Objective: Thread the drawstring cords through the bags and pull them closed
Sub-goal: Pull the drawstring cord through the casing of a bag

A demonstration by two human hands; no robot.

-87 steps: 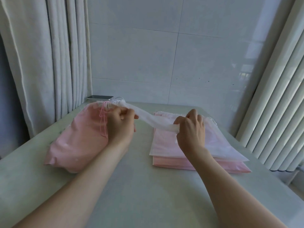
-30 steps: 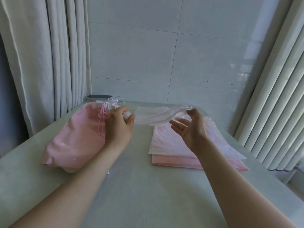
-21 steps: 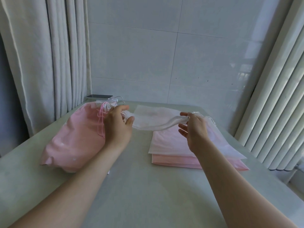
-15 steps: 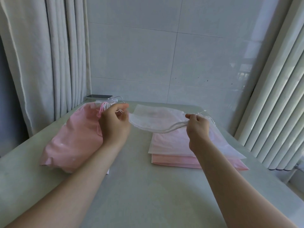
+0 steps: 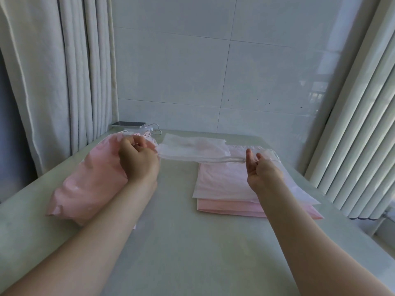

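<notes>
White nonwoven-looking fabric is stretched between both grips: the white bag [image 5: 192, 149] is held clear of the table [image 5: 192, 242]. Its left end is clenched in the left hand [image 5: 139, 162], the fingers being curled tightly round it. A drawstring cord [image 5: 233, 160] is run out of the bag's other end and is pinched by the right hand [image 5: 264, 170] between thumb and curled fingers (the contact itself is small and partly hidden).

The step in hand is judged to be the drawing of the cord along the bag's near edge, where the channel appears to run. The closing pull is not yet completed, since the fabric between the grips is only lightly gathered. For the next move, a steady outward pull at the right grip is called for, with the left grip used as an anchor so that the fabric is bunched toward it.

Directly below the right grip, a stack of flat bags [image 5: 224, 184] is laid, white over pink, presumably awaiting threading. Under and outward of the left grip, a filled pink bag [image 5: 92, 178] is rested, with its pink cords [image 5: 146, 134] bunched just beyond the knuckles. Farther beyond that grip, a phone [image 5: 129, 124] lies at the table's far edge. The pink cords are judged the likeliest thing to be snagged.
</notes>
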